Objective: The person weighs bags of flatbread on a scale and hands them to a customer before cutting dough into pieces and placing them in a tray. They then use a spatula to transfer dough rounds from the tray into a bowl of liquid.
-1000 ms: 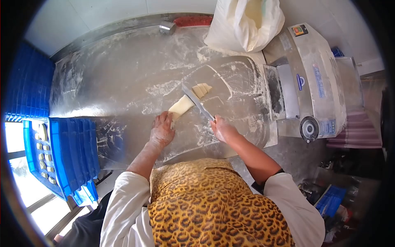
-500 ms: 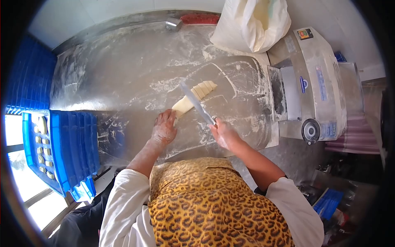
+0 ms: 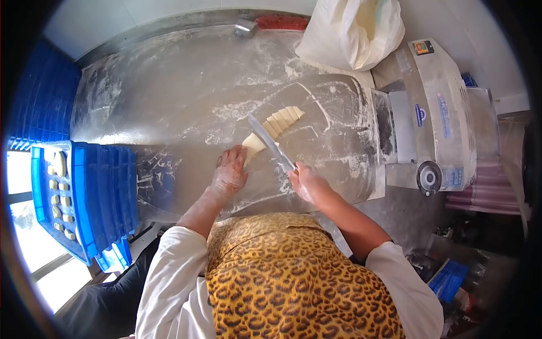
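Observation:
A pale dough log (image 3: 253,143) lies slantwise on the floured work surface, its far part cut into several slices (image 3: 286,117) that still sit in a row. My left hand (image 3: 230,170), dusted with flour, holds the near end of the log between thumb and fingers; that end is partly hidden. In my right hand (image 3: 308,183) the handle of a long kitchen knife (image 3: 271,142) is gripped. Its blade points up and to the left, across the log between the slices and the uncut part.
Stacked blue crates (image 3: 107,198) stand at the left, the nearest holding dough pieces (image 3: 60,164). A steel machine (image 3: 432,113) is at the right. Behind are a white sack (image 3: 333,37), a red brush (image 3: 282,22) and a small metal piece (image 3: 245,27).
The knife has shifted along the log toward my left hand, and more of the log is in slices. The uncut part is shorter. The whole view has moved slightly.

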`<state>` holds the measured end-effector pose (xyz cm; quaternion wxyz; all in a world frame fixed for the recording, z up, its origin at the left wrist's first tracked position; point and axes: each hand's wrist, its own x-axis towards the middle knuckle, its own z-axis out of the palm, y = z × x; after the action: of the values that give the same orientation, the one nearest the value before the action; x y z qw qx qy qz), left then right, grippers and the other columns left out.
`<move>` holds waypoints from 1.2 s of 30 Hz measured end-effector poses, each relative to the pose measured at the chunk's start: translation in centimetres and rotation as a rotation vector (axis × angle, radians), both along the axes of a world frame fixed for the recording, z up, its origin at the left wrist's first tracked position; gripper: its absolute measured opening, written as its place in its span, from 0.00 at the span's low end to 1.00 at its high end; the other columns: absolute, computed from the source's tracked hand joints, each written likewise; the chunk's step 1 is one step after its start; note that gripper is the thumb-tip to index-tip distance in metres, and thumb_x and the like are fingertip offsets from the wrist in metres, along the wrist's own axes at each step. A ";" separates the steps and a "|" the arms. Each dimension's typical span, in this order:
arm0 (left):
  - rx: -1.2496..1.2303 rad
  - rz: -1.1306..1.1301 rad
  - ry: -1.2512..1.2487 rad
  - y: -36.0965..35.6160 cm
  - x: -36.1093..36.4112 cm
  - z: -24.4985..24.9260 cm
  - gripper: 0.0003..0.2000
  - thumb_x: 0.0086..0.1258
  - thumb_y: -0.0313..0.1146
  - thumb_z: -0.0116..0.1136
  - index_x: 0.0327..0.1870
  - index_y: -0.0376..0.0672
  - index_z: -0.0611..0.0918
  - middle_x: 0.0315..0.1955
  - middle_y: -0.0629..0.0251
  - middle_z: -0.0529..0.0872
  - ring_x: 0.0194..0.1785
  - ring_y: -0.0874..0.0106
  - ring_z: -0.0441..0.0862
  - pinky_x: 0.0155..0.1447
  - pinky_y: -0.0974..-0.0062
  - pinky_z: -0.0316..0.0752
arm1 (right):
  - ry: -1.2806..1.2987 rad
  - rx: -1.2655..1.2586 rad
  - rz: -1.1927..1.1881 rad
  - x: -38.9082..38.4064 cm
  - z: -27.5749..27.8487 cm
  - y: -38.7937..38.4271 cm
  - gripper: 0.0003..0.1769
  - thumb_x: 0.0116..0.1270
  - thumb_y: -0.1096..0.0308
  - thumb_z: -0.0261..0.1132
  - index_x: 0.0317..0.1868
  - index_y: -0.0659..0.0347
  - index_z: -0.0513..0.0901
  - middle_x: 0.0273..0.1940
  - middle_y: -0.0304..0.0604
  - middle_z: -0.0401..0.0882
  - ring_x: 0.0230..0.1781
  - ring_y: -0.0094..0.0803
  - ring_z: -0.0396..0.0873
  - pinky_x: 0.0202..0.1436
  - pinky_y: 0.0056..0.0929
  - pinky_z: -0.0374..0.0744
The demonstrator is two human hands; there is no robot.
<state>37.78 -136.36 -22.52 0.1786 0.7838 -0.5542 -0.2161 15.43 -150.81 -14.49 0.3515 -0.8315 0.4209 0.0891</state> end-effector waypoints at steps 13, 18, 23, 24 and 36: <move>0.030 -0.004 0.015 0.9 -0.3 0.3 0.36 0.60 0.31 0.71 0.73 0.41 0.73 0.73 0.52 0.70 0.74 0.48 0.68 0.78 0.51 0.66 | 0.123 0.041 0.109 -0.1 -1.3 2.6 0.18 0.78 0.56 0.61 0.50 0.66 0.79 0.37 0.62 0.86 0.42 0.62 0.85 0.47 0.57 0.81; -0.024 0.022 0.036 1.5 0.2 -0.4 0.33 0.61 0.30 0.69 0.71 0.42 0.75 0.70 0.52 0.73 0.73 0.49 0.69 0.77 0.52 0.66 | 0.007 0.264 -0.125 -4.6 -2.7 1.9 0.19 0.75 0.55 0.66 0.51 0.65 0.81 0.39 0.58 0.87 0.42 0.59 0.86 0.47 0.50 0.83; -0.231 0.105 0.132 1.7 0.5 -1.3 0.30 0.60 0.26 0.68 0.68 0.41 0.76 0.67 0.49 0.74 0.70 0.46 0.73 0.72 0.53 0.72 | -0.044 -0.439 0.104 -17.6 -3.8 1.8 0.23 0.67 0.60 0.73 0.59 0.61 0.83 0.42 0.48 0.88 0.45 0.49 0.86 0.53 0.47 0.83; -0.245 0.130 0.140 1.7 0.3 -0.9 0.30 0.60 0.25 0.68 0.67 0.41 0.76 0.66 0.48 0.75 0.69 0.46 0.74 0.71 0.53 0.73 | -0.026 -0.493 0.118 -18.9 -3.9 1.5 0.25 0.66 0.60 0.74 0.60 0.60 0.83 0.44 0.46 0.88 0.47 0.47 0.86 0.56 0.46 0.82; -0.555 -0.337 0.164 -5.9 -26.4 3.1 0.03 0.67 0.21 0.63 0.40 0.34 0.82 0.38 0.51 0.85 0.43 0.52 0.84 0.49 0.58 0.79 | -0.437 -0.565 -0.042 -36.1 -7.3 2.3 0.23 0.76 0.56 0.65 0.66 0.59 0.79 0.61 0.52 0.81 0.66 0.50 0.78 0.71 0.49 0.76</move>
<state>11.39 -142.23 -19.45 0.3910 0.5826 -0.6974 -0.1459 -20.66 -148.49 -21.76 0.1911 -0.8864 0.3608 -0.2182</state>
